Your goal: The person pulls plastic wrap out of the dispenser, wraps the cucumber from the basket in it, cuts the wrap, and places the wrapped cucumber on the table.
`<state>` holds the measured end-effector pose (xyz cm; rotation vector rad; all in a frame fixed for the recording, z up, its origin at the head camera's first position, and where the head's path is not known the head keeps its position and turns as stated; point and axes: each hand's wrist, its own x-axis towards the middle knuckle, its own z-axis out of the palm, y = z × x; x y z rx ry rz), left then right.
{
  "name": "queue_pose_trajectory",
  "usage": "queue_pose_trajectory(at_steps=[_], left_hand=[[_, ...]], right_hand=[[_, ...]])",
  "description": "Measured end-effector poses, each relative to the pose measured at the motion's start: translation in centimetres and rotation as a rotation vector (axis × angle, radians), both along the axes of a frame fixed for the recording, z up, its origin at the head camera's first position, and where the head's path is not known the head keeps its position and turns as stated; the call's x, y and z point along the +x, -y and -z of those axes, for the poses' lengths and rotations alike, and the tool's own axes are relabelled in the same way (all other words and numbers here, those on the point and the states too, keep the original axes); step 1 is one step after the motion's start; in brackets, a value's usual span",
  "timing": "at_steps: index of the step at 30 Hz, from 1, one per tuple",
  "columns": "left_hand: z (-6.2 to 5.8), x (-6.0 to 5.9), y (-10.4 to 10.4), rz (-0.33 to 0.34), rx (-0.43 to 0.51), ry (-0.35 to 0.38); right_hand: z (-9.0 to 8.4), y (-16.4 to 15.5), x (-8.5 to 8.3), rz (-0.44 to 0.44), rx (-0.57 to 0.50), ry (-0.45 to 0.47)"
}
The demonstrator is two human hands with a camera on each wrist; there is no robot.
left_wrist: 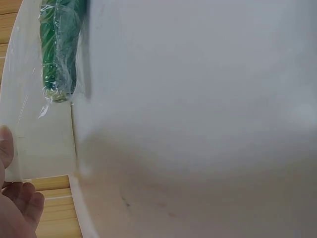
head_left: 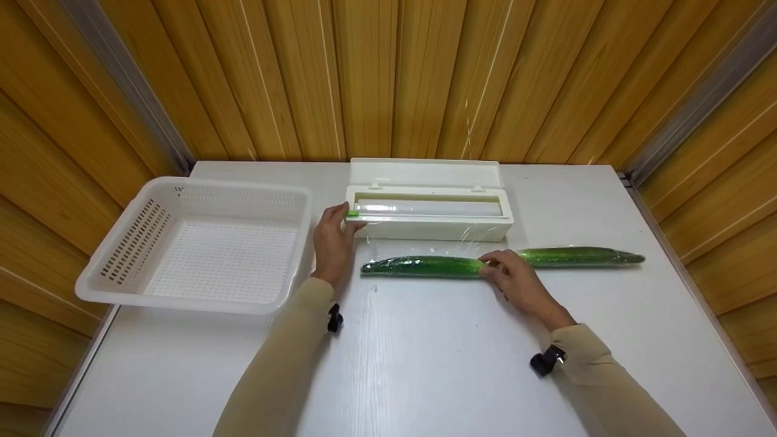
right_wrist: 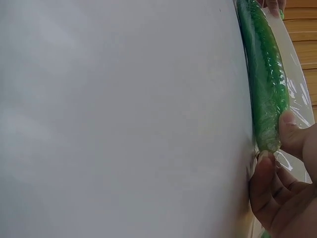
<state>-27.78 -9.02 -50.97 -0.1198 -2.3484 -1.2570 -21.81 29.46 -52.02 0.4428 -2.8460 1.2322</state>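
Observation:
My left hand (head_left: 331,246) grips the left end of a white cling film dispenser (head_left: 425,229), thumb on its front and fingers round the end. A small green slide cutter (head_left: 352,213) sits right by its fingertips. The lid (head_left: 425,173) stands raised behind the film roll (head_left: 428,208). In front of the box lies a cucumber (head_left: 419,266) wrapped in clear film, with film stretching from it toward the dispenser. My right hand (head_left: 517,280) pinches this cucumber's right end between thumb and fingers. Beyond that hand lies a second wrapped cucumber (head_left: 576,256), its left end hidden by the hand.
A white perforated plastic basket (head_left: 203,305) stands at the left of the white table (head_left: 413,364). Wood-patterned panels (head_left: 364,79) rise behind the table and along both sides.

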Motion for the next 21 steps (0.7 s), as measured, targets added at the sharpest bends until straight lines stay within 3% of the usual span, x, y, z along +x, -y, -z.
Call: queue_pose_trajectory(at_steps=[10, 21], left_hand=[[0.1, 0.2, -0.1, -0.011, 0.003, 0.049], [0.3, -0.2, 0.2, -0.018, 0.037, 0.056]], right_hand=[[0.0, 0.1, 0.3, 0.011, 0.005, 0.035], [-1.1, 0.9, 0.6, 0.049, 0.047, -0.023]])
